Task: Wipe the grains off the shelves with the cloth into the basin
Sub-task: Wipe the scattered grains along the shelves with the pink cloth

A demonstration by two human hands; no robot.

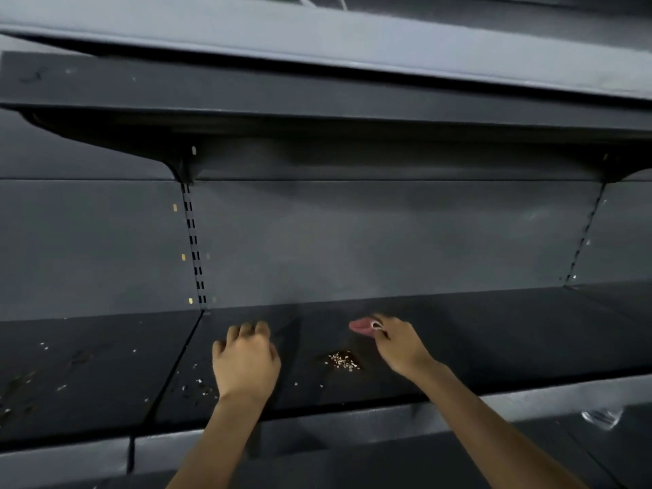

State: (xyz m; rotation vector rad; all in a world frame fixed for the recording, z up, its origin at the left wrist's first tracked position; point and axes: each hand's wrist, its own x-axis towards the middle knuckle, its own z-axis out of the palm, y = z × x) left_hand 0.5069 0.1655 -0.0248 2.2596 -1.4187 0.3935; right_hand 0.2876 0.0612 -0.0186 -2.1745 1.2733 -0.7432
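Reaching over the dark shelf point(458, 333), the right hand point(398, 342) pinches a small pink cloth point(360, 327) between its fingertips, and the cloth sits just beyond and to the right of the pile of grains point(344, 360); whether it touches the shelf surface I cannot tell. That pile, the one dense heap, lies between the two hands, nearer the right one. The left hand point(245, 358) is to the left of the pile, knuckles up and fingers curled under, with nothing visibly in its grip (the fingertips themselves are hidden). Looser scattered grains point(197, 386) lie left of the pile, beside the left wrist and close to the seam between shelf panels, and a few more specks dot the panel farther left. Below the shelf's front edge and well to the right of the pile, a clear, glossy object point(599, 418) shows partly at the picture's edge; too little of it is in view to tell what it is or whether it holds anything.
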